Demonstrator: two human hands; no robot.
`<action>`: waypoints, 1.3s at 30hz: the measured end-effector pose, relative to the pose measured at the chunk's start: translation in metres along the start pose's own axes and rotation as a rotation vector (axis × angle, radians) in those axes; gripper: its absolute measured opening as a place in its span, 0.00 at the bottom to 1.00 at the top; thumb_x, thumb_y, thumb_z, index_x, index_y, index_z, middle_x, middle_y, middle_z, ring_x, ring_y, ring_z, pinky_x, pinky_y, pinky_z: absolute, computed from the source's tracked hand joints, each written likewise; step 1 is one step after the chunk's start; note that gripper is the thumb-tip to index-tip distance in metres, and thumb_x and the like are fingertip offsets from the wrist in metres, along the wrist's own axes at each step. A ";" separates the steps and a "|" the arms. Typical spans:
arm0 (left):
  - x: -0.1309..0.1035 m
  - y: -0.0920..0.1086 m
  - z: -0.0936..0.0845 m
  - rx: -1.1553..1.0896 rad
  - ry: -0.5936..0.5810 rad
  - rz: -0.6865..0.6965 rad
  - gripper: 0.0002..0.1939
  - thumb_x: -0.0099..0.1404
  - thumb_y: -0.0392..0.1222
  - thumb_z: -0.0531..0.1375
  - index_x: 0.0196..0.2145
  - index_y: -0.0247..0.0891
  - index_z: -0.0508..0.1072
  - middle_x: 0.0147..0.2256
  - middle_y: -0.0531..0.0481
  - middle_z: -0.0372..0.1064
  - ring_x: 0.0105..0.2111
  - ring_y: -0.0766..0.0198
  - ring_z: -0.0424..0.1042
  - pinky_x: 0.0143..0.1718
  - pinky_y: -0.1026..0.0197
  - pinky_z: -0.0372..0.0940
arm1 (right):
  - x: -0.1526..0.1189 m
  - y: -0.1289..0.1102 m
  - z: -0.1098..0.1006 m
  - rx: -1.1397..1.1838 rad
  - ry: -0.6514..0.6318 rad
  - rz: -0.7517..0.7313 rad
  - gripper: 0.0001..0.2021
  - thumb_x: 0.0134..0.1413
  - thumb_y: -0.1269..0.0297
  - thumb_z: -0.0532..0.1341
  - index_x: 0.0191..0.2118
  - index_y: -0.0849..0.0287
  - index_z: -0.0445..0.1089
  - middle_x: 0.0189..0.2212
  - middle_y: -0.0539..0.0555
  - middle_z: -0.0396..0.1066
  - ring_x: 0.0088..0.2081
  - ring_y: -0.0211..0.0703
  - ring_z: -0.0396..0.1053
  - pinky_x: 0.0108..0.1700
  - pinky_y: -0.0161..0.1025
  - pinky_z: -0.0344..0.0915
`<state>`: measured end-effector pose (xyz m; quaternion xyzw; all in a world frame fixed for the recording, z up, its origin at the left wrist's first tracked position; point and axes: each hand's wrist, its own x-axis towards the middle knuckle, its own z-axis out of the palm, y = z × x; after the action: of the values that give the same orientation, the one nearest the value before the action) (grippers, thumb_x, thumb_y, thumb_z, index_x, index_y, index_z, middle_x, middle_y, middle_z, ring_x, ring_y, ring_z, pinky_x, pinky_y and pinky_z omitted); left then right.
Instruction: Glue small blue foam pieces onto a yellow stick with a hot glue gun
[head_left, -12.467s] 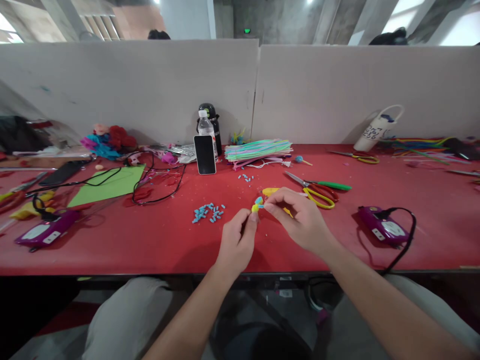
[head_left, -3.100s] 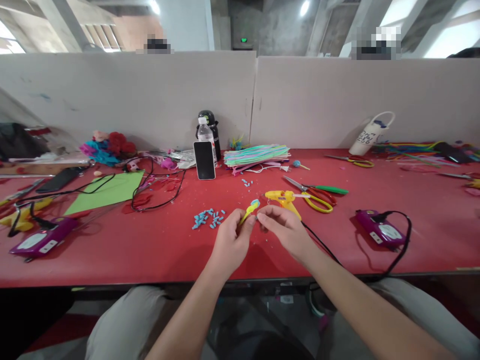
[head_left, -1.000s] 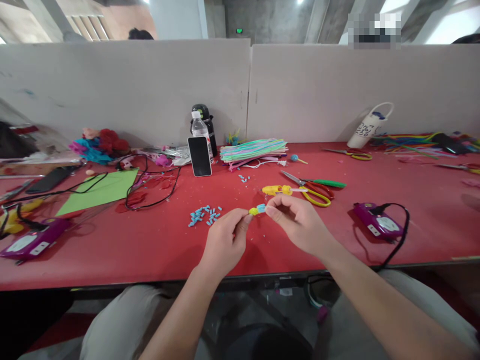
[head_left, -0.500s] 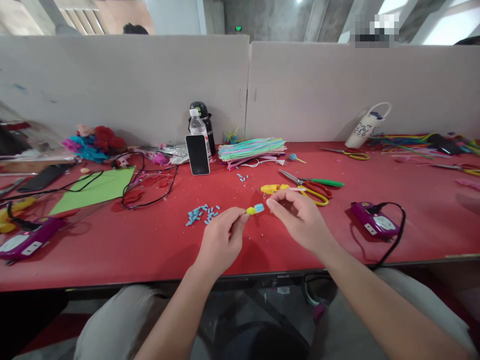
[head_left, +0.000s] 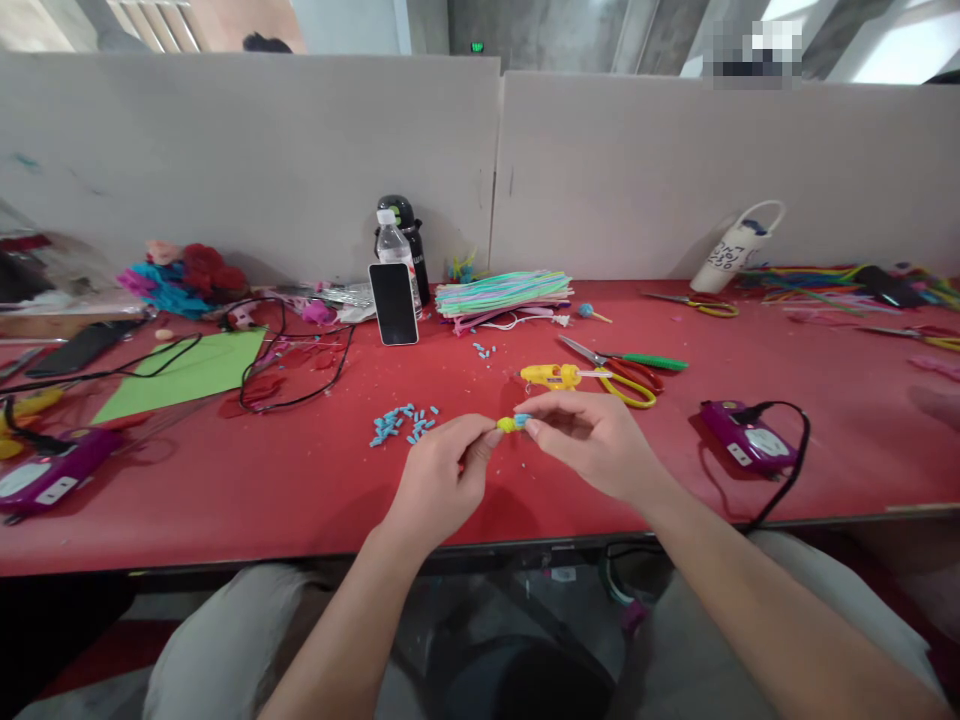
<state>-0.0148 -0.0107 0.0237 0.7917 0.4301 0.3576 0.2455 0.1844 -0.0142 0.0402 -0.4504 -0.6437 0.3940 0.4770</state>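
Small yellow-and-blue piece (head_left: 514,424): I am holding it above the red table (head_left: 300,505), on my side of the yellow glue gun (head_left: 551,376) and slightly left of it. Left hand (head_left: 444,478) is pinching the yellow end between thumb and forefinger. Right hand (head_left: 596,440), apart from the blue end half a second back, is now pinching it by the fingertips. Meaning, as I am judging it: the piece is being steadied from both ends, and the blue end is the part being worked. My fingers are partly covering it; whether a loose bit is also sitting in them, I cannot tell.

Outward from the glue gun. Loose blue bits (head_left: 388,425) are lying to its left and nearer me, a little beyond my left knuckles. Scissors (head_left: 581,350) are lying just right of it, blades pointing away from me; my right hand is keeping nearer the edge than they are. Pastel stems (head_left: 502,294) are lying beyond it. A purple box (head_left: 748,440) is sitting well to its right, trailing a cord over the near edge. Between glue gun and near edge, red tabletop is showing beneath my wrists.
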 end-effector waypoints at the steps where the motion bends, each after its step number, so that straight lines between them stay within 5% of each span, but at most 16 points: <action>1: 0.000 0.000 -0.001 -0.002 -0.004 0.002 0.12 0.73 0.42 0.52 0.35 0.37 0.72 0.29 0.52 0.68 0.26 0.68 0.60 0.29 0.64 0.52 | 0.000 0.000 -0.001 -0.010 -0.012 -0.001 0.07 0.55 0.66 0.65 0.39 0.57 0.78 0.35 0.53 0.80 0.36 0.43 0.77 0.40 0.40 0.76; 8: 0.001 -0.001 -0.003 -0.021 -0.024 0.015 0.11 0.73 0.41 0.53 0.36 0.37 0.73 0.28 0.52 0.69 0.26 0.69 0.61 0.28 0.65 0.53 | 0.000 -0.004 -0.007 -0.097 -0.075 -0.017 0.06 0.54 0.67 0.65 0.38 0.56 0.79 0.33 0.51 0.80 0.34 0.42 0.77 0.36 0.37 0.75; 16: 0.001 -0.003 -0.005 0.082 0.009 0.070 0.10 0.72 0.39 0.53 0.35 0.37 0.72 0.29 0.52 0.69 0.28 0.68 0.63 0.29 0.65 0.54 | 0.003 -0.001 -0.014 0.035 -0.127 0.041 0.12 0.60 0.62 0.63 0.48 0.56 0.76 0.38 0.54 0.80 0.39 0.47 0.78 0.42 0.46 0.75; 22: 0.000 -0.007 -0.005 0.230 0.093 0.175 0.10 0.72 0.36 0.53 0.39 0.37 0.74 0.29 0.52 0.67 0.28 0.67 0.64 0.30 0.65 0.56 | 0.006 -0.003 -0.016 -0.053 -0.065 0.018 0.08 0.59 0.60 0.64 0.40 0.58 0.75 0.36 0.54 0.76 0.37 0.42 0.74 0.38 0.39 0.72; 26: -0.001 -0.008 -0.005 0.272 0.139 0.213 0.10 0.71 0.36 0.53 0.40 0.37 0.75 0.28 0.52 0.65 0.28 0.68 0.64 0.29 0.65 0.57 | 0.006 -0.005 -0.014 0.003 -0.118 0.058 0.11 0.59 0.59 0.64 0.43 0.59 0.74 0.38 0.55 0.77 0.39 0.42 0.74 0.42 0.39 0.71; 39: -0.001 -0.008 -0.004 0.224 0.108 0.240 0.10 0.70 0.33 0.54 0.40 0.38 0.75 0.28 0.52 0.66 0.28 0.68 0.64 0.30 0.65 0.58 | 0.004 -0.003 -0.007 -0.020 -0.203 0.094 0.10 0.58 0.57 0.65 0.39 0.58 0.78 0.30 0.51 0.77 0.32 0.37 0.73 0.36 0.33 0.70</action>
<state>-0.0223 -0.0069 0.0199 0.8393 0.3823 0.3764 0.0878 0.1900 -0.0105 0.0455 -0.4427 -0.6708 0.4530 0.3857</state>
